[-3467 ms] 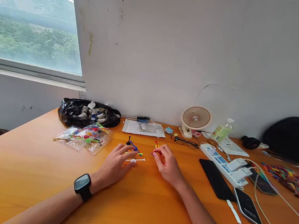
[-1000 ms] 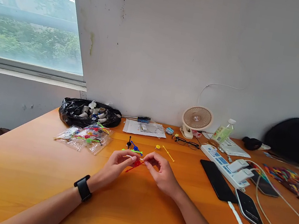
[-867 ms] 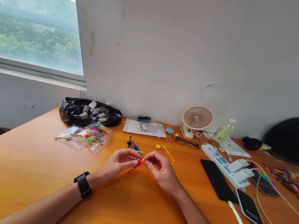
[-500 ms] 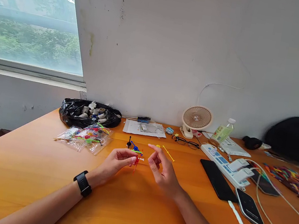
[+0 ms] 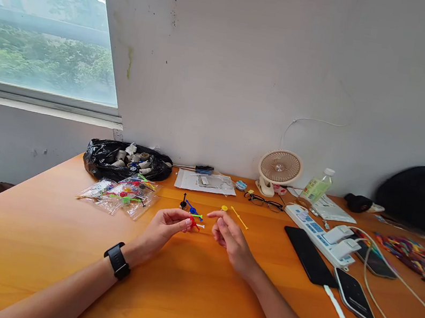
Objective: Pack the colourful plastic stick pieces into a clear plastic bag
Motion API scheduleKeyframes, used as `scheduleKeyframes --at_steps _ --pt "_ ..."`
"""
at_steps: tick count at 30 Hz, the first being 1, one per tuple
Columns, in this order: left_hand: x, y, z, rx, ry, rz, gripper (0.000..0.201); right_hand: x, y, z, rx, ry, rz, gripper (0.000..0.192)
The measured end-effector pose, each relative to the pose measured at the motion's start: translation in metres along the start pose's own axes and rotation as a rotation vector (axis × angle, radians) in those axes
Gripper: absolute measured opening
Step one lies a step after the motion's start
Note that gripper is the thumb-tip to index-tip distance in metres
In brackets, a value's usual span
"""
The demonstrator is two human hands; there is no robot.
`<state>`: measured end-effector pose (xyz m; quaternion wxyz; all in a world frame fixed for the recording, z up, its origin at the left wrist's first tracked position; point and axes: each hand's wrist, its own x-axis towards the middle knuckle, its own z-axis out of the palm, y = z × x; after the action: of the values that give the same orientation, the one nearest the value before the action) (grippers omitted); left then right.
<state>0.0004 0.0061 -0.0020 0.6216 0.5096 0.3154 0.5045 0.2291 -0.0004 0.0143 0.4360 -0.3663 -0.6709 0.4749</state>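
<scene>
My left hand [image 5: 165, 225], with a black watch on its wrist, pinches a small red plastic piece [image 5: 194, 224] joined to a white stick [image 5: 199, 226], just above the orange table [image 5: 60, 242]. My right hand [image 5: 229, 235] hovers to the right of it with fingers spread and nothing in them. Just beyond the hands lie a blue piece [image 5: 191, 207], a green stick [image 5: 195, 215] and a black peg [image 5: 183, 201]. A yellow disc [image 5: 224, 208] and a yellow stick [image 5: 239, 218] lie beyond my right fingers.
Clear bags of coloured parts [image 5: 122, 194] and a black bag [image 5: 127, 161] sit at the left. Papers [image 5: 205, 182], a small fan [image 5: 278, 169], glasses [image 5: 264, 202], a bottle [image 5: 314, 188], a power strip [image 5: 318, 234], phones [image 5: 353, 294] and cables lie at the back and right.
Both hands held the red piece a second ago. My right hand has let go and opened, moving slightly away. The left hand keeps the red piece and has turned it.
</scene>
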Motion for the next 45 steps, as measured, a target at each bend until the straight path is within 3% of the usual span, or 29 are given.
scheduleKeyframes --at_steps 4,5,8,10,14,20,26,31,35,41,45 --pt "0.000 0.001 0.001 -0.030 0.004 -0.007 0.027 0.001 -0.003 0.004 0.167 0.008 0.073 0.046" --pt "0.000 0.001 0.001 -0.031 0.009 -0.009 0.027 0.001 -0.004 0.003 0.210 -0.042 0.111 0.046" --pt "0.000 0.002 0.002 -0.032 0.035 -0.004 0.027 0.000 -0.008 -0.004 0.382 -0.351 0.231 0.078" --pt "0.001 0.000 0.001 -0.017 0.048 0.003 0.027 0.001 -0.010 -0.009 0.487 -0.441 0.229 0.084" --pt "0.002 -0.005 -0.002 0.016 0.062 0.002 0.030 0.005 -0.011 -0.018 0.577 -0.264 0.166 0.084" --pt "0.001 -0.006 0.000 0.045 0.047 -0.032 0.033 0.011 -0.009 -0.030 0.612 -0.097 0.231 0.076" --pt "0.000 -0.003 0.003 0.039 0.044 -0.031 0.033 0.021 0.003 -0.058 0.554 0.158 0.220 0.065" --pt "0.001 -0.004 0.003 0.032 0.069 -0.041 0.033 0.027 0.019 -0.077 0.348 0.357 0.240 0.060" --pt "0.000 -0.003 0.002 0.027 0.062 -0.012 0.031 0.027 0.032 -0.084 -0.144 0.473 0.155 0.049" --pt "-0.002 0.002 0.005 -0.016 0.059 0.031 0.027 0.022 0.054 -0.087 -0.889 0.365 0.079 0.018" --pt "-0.008 0.006 0.013 -0.030 -0.057 -0.007 0.027 0.021 0.058 -0.084 -1.041 0.300 0.120 0.013"
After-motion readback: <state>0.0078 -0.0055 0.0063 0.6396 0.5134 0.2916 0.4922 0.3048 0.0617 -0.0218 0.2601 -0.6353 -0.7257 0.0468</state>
